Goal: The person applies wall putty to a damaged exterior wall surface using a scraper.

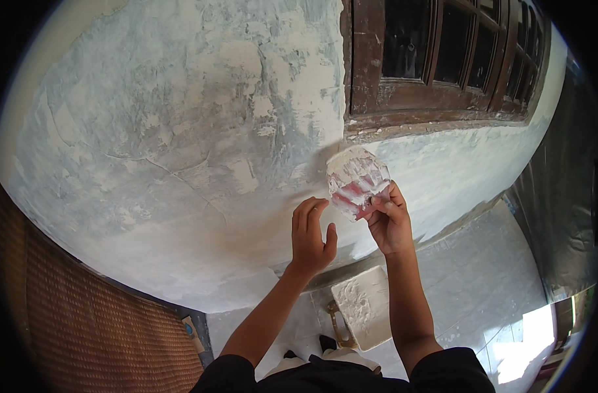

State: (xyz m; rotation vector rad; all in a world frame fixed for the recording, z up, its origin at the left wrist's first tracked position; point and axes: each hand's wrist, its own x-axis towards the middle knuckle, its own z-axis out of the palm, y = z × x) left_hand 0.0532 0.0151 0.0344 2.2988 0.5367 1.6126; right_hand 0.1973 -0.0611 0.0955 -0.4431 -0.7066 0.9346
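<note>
Right hand [391, 223]: thumb and fingers clamped on the lower corner of a pink scraper [360, 185]
Left hand [311, 239]: at nine o'clock from the right; fingers together, loosely bent, thumb apart; contact with scraper unclear
Scraper: eleven o'clock from the right hand, smeared with white putty [355, 160]
Wall [181, 131]: patchy grey-white, behind the scraper
Window [436, 98]: brown-framed, one o'clock
Tray [377, 341]: putty-coated, six o'clock

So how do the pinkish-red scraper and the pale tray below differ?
The scraper is pinkish-red with a rounded outline; the tray is pale and rectangular. The scraper is gripped in the right hand, while the tray sits lower, with neither hand on it. Both carry off-white paste.
</note>
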